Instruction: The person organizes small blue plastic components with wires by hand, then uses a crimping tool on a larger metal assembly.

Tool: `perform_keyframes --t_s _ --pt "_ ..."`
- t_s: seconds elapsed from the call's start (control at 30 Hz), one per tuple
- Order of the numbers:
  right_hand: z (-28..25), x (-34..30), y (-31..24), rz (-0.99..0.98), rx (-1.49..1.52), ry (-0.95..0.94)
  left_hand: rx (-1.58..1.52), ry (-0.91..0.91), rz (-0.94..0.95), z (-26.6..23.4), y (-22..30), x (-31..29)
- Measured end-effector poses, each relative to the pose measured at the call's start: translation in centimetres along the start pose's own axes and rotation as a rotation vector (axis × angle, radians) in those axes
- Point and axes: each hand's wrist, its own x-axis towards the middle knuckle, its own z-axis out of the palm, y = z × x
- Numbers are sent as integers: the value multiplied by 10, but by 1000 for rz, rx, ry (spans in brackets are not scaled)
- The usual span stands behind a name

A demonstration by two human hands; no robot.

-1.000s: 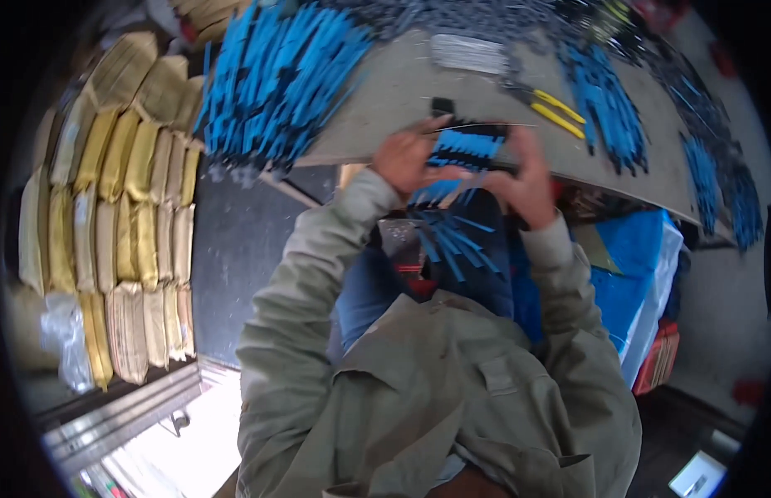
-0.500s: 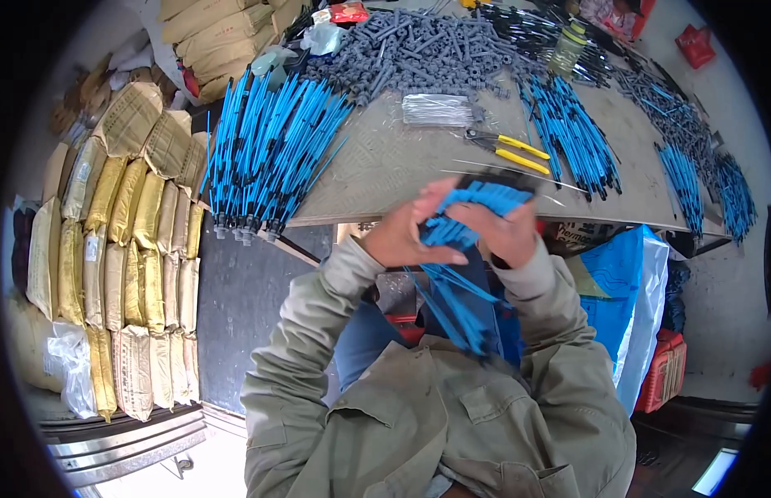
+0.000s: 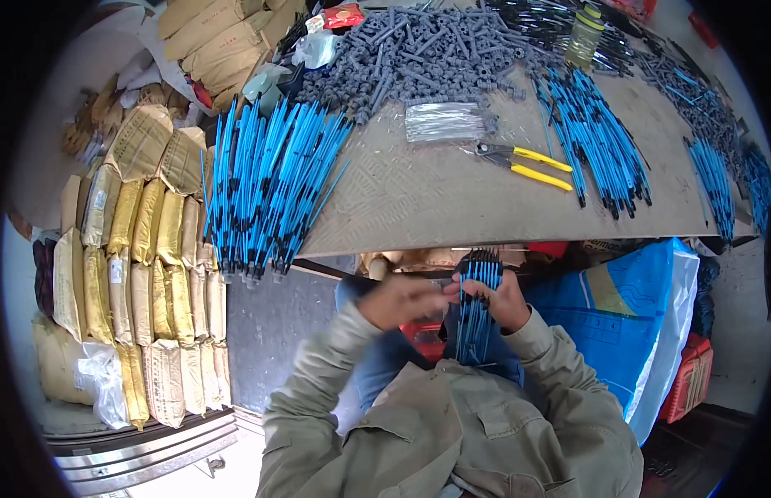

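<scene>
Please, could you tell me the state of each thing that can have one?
Held blue rods: bunched together
Right hand: closed around these rods
Left hand: blurred, beside the rods; grip unclear
Pliers: lying on the table, handles apart
Bottle: upright, lid on
Silver wires: lying in a flat bundle
Sacks at left: stacked

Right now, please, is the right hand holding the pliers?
No, the right hand holds blue strips; the pliers lie on the table.

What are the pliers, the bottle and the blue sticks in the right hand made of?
Pliers: probably metal head, dark, slightly shiny; smooth yellow handles look like plastic or rubber.
Bottle: likely smooth plastic, because it's see-through; glass is possible.
Blue sticks: perhaps plastic, looking smooth and bright.
</scene>
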Motion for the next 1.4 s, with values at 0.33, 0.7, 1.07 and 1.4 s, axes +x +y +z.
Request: perform_keyframes --t_s 0.33,0.7,1.07,1.4 --pt "-18 -2 21 -116 -272 -35 1430 861 -281 -178 22 159" --pt "1 -19 2 -97 -20 -54 968 877 447 -129 110 109" --pt "11 -28 -9 -254 -409 56 -724 500 188 25 -3 -12" --pt "25 -20 -10 -84 -110 -103 -1128 456 61 36 17 -4"
